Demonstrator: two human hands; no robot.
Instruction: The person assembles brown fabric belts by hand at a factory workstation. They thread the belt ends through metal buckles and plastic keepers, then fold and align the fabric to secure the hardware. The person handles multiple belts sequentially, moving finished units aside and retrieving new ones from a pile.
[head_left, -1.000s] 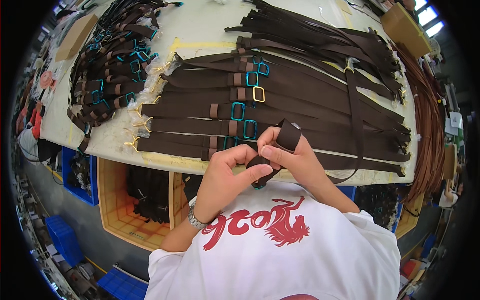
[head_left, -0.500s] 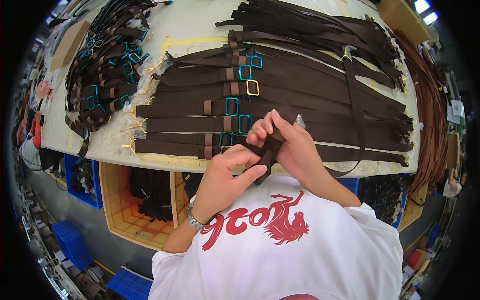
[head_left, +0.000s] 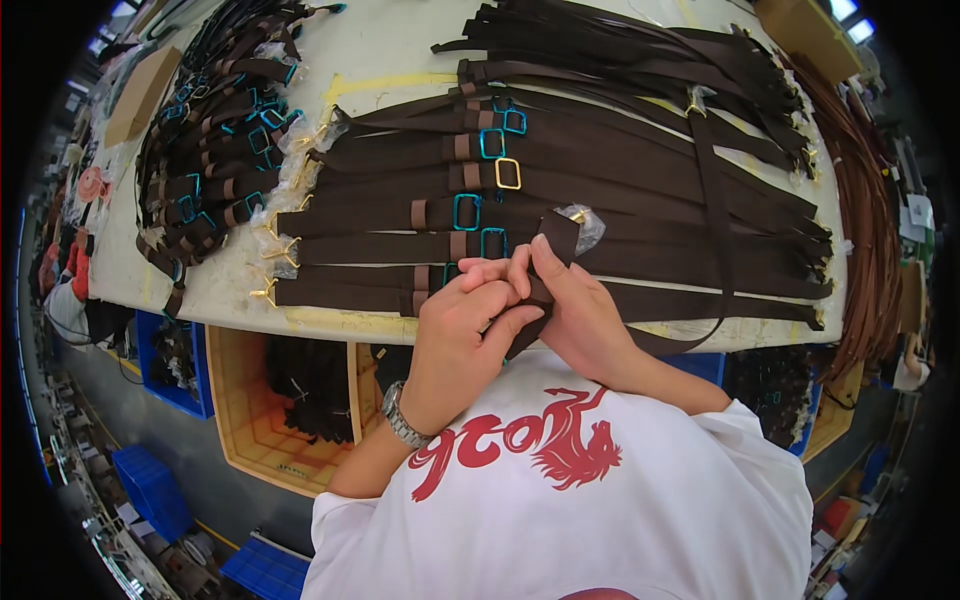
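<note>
Your left hand (head_left: 462,335) and right hand (head_left: 578,310) pinch closed on one brown strap (head_left: 553,248), its length running upward, away from you.

A single view is showing here, from a wide fisheye camera worn on the person's head. It is looking steeply down and forward, over the person's white shirt (head_left: 590,500) at the lower edge and out across the counter (head_left: 400,50), which is filling the upper half. The two hands are sitting close under the lens, near the picture's middle. Straight edges are bending toward the dark round rim, so the counter's near edge is curving. Floor and storage bins (head_left: 150,490) are showing at lower left, farther off. No second view is sharing the scene.
</note>
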